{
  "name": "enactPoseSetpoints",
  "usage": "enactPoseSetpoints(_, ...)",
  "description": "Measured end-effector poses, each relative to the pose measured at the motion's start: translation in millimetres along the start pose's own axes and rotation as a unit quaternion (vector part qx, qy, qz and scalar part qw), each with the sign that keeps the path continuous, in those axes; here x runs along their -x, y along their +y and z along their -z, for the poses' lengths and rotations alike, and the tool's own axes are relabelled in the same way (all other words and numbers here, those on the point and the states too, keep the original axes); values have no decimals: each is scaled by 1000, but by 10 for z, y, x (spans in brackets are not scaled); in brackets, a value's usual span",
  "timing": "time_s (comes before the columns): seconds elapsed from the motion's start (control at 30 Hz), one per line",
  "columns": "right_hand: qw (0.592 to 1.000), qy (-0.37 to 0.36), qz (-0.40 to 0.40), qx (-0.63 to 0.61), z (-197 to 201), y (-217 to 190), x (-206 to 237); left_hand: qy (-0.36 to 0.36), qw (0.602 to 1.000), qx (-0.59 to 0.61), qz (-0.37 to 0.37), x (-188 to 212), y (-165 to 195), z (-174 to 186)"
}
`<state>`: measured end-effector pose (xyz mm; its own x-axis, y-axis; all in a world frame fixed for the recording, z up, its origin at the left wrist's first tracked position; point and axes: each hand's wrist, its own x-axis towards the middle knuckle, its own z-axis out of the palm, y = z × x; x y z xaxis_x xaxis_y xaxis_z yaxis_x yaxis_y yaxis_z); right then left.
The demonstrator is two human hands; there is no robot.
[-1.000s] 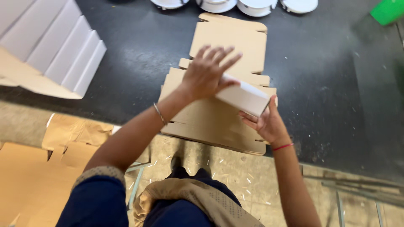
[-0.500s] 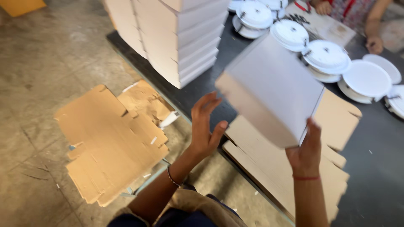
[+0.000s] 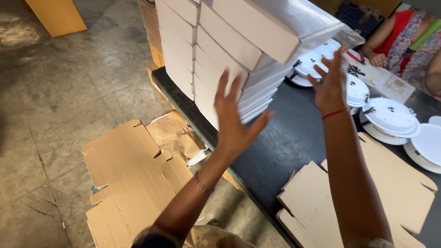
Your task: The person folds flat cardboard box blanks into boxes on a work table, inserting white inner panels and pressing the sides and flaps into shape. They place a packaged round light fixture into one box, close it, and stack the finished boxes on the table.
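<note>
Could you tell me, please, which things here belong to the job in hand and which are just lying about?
In hand:
- left hand and right hand, both open at the top white box
- stack of white boxes
- flat cardboard blanks on the dark table

Lying about:
- cardboard on the floor
- round white fittings
- another person's hand

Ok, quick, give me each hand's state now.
Left hand: open, fingers spread, at the white box stack, holding nothing.
Right hand: open, by the top white box.
</note>
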<state>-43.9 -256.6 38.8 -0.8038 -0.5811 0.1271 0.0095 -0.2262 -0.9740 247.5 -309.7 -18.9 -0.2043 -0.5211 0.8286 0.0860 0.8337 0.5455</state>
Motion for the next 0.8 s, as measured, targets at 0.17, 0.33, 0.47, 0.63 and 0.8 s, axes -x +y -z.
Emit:
enactPoseSetpoints(0.17,997,3,62,53,157,110,-710,36,996,-66,-47,-781,-182,-677)
enactPoseSetpoints(0.33,994,-53,60,77,-114,73,-1063,80,992,-87,-46,-1086,-428,-1021)
enactPoseSetpoints(0.47,990,-76,69,95,-347,59,-1155,86,989,-114,-42,-1125,-588,-1093)
enactPoseSetpoints(0.63,981,-139,125,56,-475,72,-1117,81,988,-128,-41,-1076,-624,-1112)
enactPoseSetpoints(0.8,966,-166,171,100,-359,56,-989,78,988,-119,-52,-1030,-658,-1023)
